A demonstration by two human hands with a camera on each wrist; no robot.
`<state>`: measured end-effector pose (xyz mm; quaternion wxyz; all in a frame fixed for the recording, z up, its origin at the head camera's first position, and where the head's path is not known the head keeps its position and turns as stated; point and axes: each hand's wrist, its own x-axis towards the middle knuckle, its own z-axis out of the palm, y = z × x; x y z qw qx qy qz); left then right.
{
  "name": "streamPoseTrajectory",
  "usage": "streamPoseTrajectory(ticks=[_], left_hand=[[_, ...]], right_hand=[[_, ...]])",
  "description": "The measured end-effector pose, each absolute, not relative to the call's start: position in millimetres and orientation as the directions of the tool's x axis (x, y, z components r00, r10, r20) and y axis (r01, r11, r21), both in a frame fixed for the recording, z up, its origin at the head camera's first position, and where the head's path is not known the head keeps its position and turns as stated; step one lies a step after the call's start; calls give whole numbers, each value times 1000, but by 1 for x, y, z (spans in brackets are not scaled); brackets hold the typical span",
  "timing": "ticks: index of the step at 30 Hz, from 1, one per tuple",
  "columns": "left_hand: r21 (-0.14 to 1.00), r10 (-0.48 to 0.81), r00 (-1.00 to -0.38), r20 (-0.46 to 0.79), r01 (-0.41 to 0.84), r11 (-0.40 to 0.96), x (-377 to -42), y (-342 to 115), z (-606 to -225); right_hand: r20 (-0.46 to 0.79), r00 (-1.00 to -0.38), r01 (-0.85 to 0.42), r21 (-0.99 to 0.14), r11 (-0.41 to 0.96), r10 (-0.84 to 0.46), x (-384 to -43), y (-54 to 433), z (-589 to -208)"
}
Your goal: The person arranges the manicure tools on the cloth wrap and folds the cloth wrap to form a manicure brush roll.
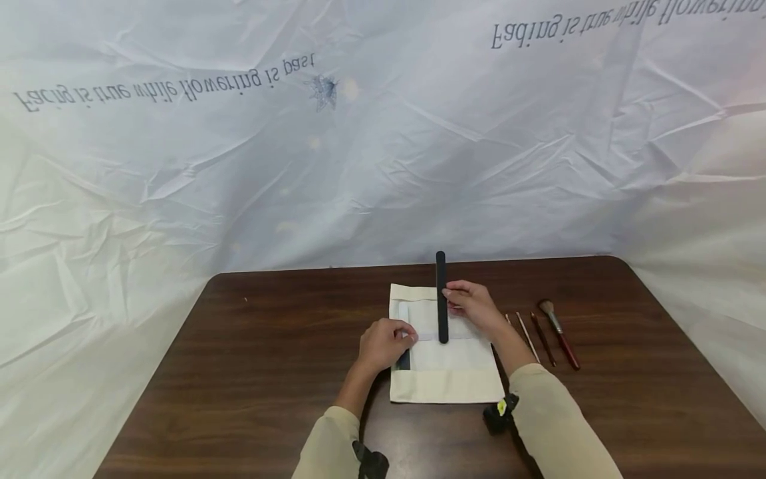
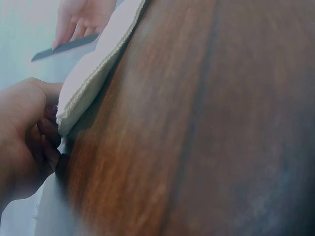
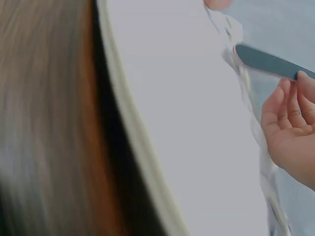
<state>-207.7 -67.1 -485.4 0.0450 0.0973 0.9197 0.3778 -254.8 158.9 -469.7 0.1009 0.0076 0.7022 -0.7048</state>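
On the brown table [image 1: 269, 372], a black nail file [image 1: 443, 319] is held above the cream cloth pouch [image 1: 449, 387], pinched between thumb and fingers of the right hand [image 1: 474, 306], the pouch's left edge being gripped by curled fingers of the left hand [image 1: 382, 344].

**Sheet-walled recording spot; home or office, one cannot tell**

By the look of it, this is an improvised booth for recording tabletop work. Pale, creased sheeting [image 1: 383, 179] hangs behind the table [image 1: 269, 359] at 12 o'clock and runs down its sides at 9 and 3, hiding the room beyond. It resembles a household curtain: upside-down lettering [image 1: 164, 86] about fading and flowering sits at 10 o'clock, with similar words [image 1: 628, 23] at 2 and a dark floral print [image 1: 324, 92] at 11. The brown, wood-grained tabletop with rounded corners would suit an office. Wrist-worn black cameras [image 1: 374, 464] at 5 and 6 o'clock suggest filming.
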Motion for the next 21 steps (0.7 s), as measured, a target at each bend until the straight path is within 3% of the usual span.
streamPoseTrajectory(ticks=[8, 21], left_hand=[[714, 220, -975, 2, 155, 683, -207, -66, -484], [714, 225, -974, 8, 163, 681, -208, -68, -485]], right_hand=[[-167, -982, 180, -970, -163, -90, -261, 139, -478], [-200, -979, 204, -972, -118, -42, -265, 132, -478]])
